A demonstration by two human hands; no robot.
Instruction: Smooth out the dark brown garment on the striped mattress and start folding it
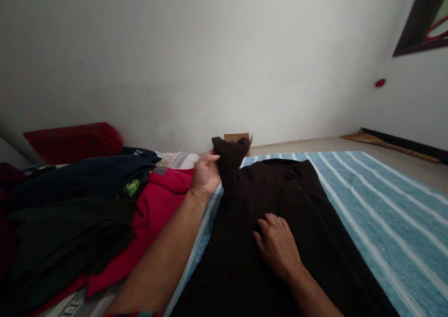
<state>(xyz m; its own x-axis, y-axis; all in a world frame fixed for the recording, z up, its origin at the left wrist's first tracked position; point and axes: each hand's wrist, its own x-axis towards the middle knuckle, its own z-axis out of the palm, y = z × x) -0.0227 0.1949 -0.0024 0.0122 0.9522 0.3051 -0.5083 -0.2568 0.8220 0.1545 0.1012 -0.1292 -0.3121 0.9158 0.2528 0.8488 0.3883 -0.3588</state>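
A dark brown garment (pixel 280 200) lies spread on a blue cloth with white stripes (pixel 378 210). My left hand (pixel 206 173) pinches the garment's far left corner and lifts it off the cloth. My right hand (pixel 278 249) rests flat on the middle of the garment, fingers together and stretched out, pressing the fabric down.
A heap of clothes sits to the left: a red piece (pixel 154 205), a navy piece (pixel 87 177), a black piece (pixel 66 237). A dark red cushion (pixel 73 142) lies behind it. A small cardboard box (pixel 238 137) stands by the white wall. A window frame (pixel 423 18) is at upper right.
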